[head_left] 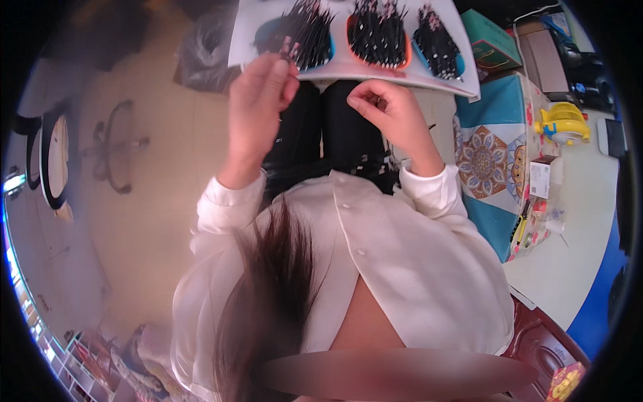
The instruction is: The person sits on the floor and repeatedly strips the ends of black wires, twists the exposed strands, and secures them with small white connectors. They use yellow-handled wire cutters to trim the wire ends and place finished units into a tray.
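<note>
My left hand is raised over the near edge of a white table, thumb and fingers pinched together on small pink-tipped pieces. Just beyond it, a blue tray holds a heap of thin black wire-like strands with pale ends. My right hand hovers above my lap, nearer to me than the table edge. Its thumb meets its curled fingers; whatever may be between them is hidden.
An orange-rimmed tray and another blue tray hold similar strands. To the right stand a green box, a patterned cloth-covered surface, a yellow plastic object and a small white box. A dark plastic bag is left of the table.
</note>
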